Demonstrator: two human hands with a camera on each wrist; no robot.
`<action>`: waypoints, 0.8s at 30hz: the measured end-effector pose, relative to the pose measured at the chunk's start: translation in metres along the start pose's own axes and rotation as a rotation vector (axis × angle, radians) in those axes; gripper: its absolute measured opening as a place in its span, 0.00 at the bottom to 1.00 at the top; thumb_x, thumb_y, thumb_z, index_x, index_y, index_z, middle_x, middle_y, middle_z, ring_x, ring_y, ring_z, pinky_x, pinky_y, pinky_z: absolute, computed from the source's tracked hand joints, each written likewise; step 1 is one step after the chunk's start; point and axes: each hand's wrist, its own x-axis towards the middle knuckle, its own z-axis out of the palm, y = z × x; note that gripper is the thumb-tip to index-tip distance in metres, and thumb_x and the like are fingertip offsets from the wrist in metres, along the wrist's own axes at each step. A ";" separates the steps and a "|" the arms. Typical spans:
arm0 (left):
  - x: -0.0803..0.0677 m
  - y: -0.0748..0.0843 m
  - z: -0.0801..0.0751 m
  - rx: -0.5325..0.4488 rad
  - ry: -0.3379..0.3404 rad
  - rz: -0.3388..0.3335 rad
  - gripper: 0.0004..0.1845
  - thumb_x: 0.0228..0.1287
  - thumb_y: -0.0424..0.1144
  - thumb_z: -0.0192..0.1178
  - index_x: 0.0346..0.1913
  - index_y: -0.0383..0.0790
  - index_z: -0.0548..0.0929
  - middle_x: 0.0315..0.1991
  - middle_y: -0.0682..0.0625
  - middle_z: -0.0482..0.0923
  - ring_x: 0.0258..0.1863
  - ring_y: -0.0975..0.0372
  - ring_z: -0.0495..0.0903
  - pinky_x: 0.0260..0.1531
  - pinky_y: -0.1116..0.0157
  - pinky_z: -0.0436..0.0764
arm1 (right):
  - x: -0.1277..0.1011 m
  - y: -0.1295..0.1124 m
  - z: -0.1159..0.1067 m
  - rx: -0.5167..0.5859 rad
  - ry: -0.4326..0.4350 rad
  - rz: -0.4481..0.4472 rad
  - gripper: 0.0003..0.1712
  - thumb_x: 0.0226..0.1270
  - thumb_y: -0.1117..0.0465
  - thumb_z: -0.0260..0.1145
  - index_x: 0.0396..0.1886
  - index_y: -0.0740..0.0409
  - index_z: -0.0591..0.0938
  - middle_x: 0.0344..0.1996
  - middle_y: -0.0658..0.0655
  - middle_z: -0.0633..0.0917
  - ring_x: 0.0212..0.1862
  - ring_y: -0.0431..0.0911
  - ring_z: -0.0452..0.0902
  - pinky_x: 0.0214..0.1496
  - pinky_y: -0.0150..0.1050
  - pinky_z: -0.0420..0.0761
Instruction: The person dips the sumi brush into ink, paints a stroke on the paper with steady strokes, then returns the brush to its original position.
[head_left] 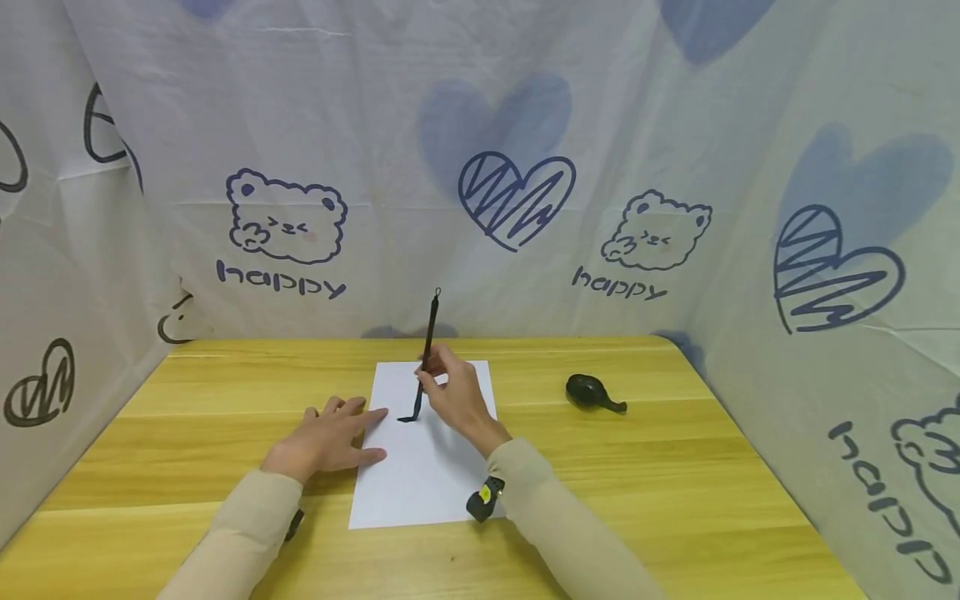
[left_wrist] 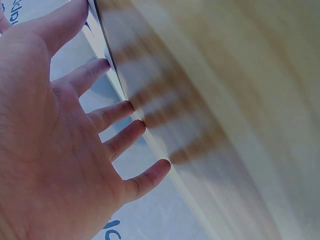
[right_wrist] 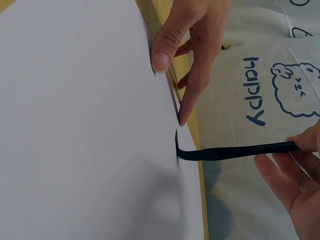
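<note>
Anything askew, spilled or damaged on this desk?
Nothing spilled or damaged. The white paper sheet lies slightly skewed to the yellow wooden table edge. The left hand presses it flat; the right hand holds the black calligraphy brush, its tip bent on the sheet. The black ink dish sits apart, right.

A slim black calligraphy brush [head_left: 424, 354] stands nearly upright over a white sheet of paper [head_left: 420, 475]. Its dark bristle tip bends sideways where it presses against the paper, near the sheet's left edge and about halfway up. A small loop sits at the top of the handle. The paper is a plain rectangle lying flat, lengthwise away from the person, with no ink marks that can be made out beside the brush tip.
</note>
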 end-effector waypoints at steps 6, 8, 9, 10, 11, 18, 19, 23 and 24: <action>0.001 -0.002 0.003 -0.021 -0.009 -0.013 0.41 0.66 0.68 0.59 0.77 0.52 0.69 0.78 0.33 0.61 0.74 0.35 0.62 0.66 0.25 0.58 | 0.000 0.002 -0.002 -0.030 0.019 -0.018 0.08 0.71 0.69 0.66 0.48 0.62 0.81 0.36 0.61 0.90 0.40 0.50 0.87 0.36 0.29 0.85; 0.001 -0.002 0.003 -0.028 -0.009 -0.017 0.41 0.66 0.68 0.60 0.77 0.53 0.69 0.78 0.33 0.61 0.74 0.35 0.61 0.67 0.25 0.58 | 0.000 0.003 -0.004 -0.032 0.023 -0.021 0.08 0.71 0.69 0.66 0.48 0.62 0.81 0.36 0.61 0.90 0.39 0.51 0.87 0.36 0.30 0.85; 0.001 -0.002 0.004 -0.028 -0.008 -0.015 0.41 0.66 0.68 0.60 0.77 0.52 0.69 0.78 0.33 0.61 0.74 0.35 0.62 0.66 0.24 0.58 | 0.000 0.003 -0.004 -0.034 0.023 -0.019 0.09 0.71 0.69 0.66 0.48 0.62 0.81 0.36 0.61 0.90 0.39 0.51 0.87 0.36 0.30 0.85; 0.001 -0.002 0.003 -0.027 -0.007 -0.013 0.41 0.66 0.67 0.60 0.77 0.52 0.70 0.78 0.33 0.61 0.74 0.35 0.62 0.66 0.24 0.58 | 0.000 0.004 -0.005 -0.034 0.022 -0.017 0.09 0.71 0.69 0.67 0.48 0.62 0.81 0.36 0.61 0.90 0.40 0.50 0.87 0.36 0.30 0.85; 0.001 -0.001 0.003 -0.030 -0.006 -0.013 0.41 0.66 0.67 0.60 0.77 0.52 0.70 0.78 0.34 0.61 0.74 0.35 0.62 0.66 0.24 0.58 | 0.000 0.004 -0.006 -0.035 0.021 -0.012 0.09 0.71 0.69 0.67 0.48 0.62 0.81 0.36 0.61 0.90 0.40 0.51 0.87 0.36 0.30 0.84; 0.001 -0.002 0.004 -0.024 0.002 -0.005 0.42 0.65 0.70 0.59 0.77 0.53 0.70 0.78 0.33 0.62 0.74 0.34 0.61 0.66 0.24 0.57 | 0.001 0.008 -0.012 -0.024 0.023 0.006 0.08 0.70 0.70 0.66 0.47 0.62 0.81 0.37 0.62 0.90 0.40 0.51 0.87 0.35 0.30 0.84; 0.001 -0.002 0.004 -0.026 0.003 -0.009 0.42 0.65 0.70 0.59 0.77 0.53 0.70 0.78 0.33 0.61 0.74 0.34 0.61 0.67 0.24 0.56 | 0.001 0.009 -0.012 -0.025 0.027 0.005 0.08 0.70 0.70 0.66 0.47 0.62 0.81 0.36 0.61 0.90 0.40 0.52 0.88 0.35 0.30 0.84; 0.001 -0.001 0.004 -0.025 -0.005 -0.019 0.41 0.66 0.68 0.60 0.77 0.53 0.70 0.79 0.34 0.61 0.75 0.34 0.61 0.67 0.24 0.56 | 0.001 0.010 -0.015 -0.042 0.034 -0.004 0.08 0.70 0.69 0.66 0.47 0.62 0.81 0.36 0.62 0.90 0.40 0.52 0.88 0.35 0.30 0.84; 0.001 -0.001 0.004 -0.025 -0.007 -0.024 0.41 0.66 0.68 0.60 0.77 0.53 0.69 0.79 0.34 0.61 0.75 0.35 0.61 0.67 0.24 0.56 | 0.001 0.011 -0.016 -0.046 0.035 -0.005 0.08 0.70 0.69 0.67 0.47 0.62 0.81 0.36 0.62 0.90 0.40 0.52 0.88 0.35 0.30 0.84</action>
